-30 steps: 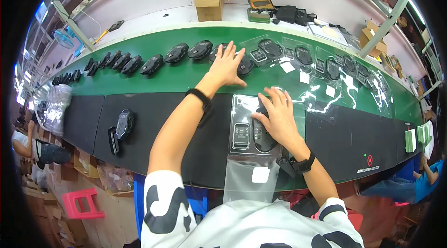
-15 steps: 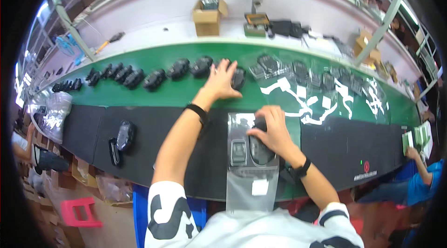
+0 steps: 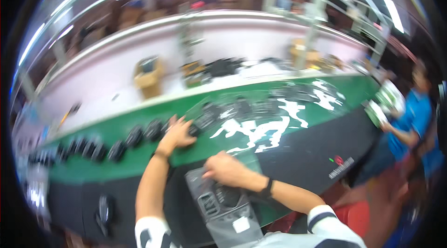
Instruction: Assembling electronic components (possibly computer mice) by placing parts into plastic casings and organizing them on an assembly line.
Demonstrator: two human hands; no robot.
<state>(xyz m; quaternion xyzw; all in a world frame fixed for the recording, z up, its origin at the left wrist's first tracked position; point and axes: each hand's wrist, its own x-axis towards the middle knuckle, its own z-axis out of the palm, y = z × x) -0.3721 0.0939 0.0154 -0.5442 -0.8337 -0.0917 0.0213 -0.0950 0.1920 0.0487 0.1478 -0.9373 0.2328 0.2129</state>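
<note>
My left hand (image 3: 178,135) lies over the right end of a row of black rounded devices (image 3: 135,136). Its fingers are spread, and one black device (image 3: 193,130) shows at its fingertips. My right hand (image 3: 227,169) is closed at the upper end of a clear plastic bag (image 3: 228,230), its fingers bent down onto the film. Inside the bag are a black rounded item (image 3: 230,197) and a lighter-edged rectangular piece (image 3: 208,203). A white label (image 3: 241,224) is on the bag's lower part. Motion blurs the fingertips.
Bagged black devices (image 3: 242,106) lie under shiny film on the green surface (image 3: 223,148). A wrapped black item (image 3: 105,208) rests on the dark mat (image 3: 139,197). An open carton (image 3: 148,80) stands on the back shelf. At right, a person in blue (image 3: 414,113) holds green-and-white packs.
The whole view has swung right and up, bringing the person in blue further in. My right hand has shifted to the bag's upper end. The bag is now tilted. My left hand stays by the same device.
</note>
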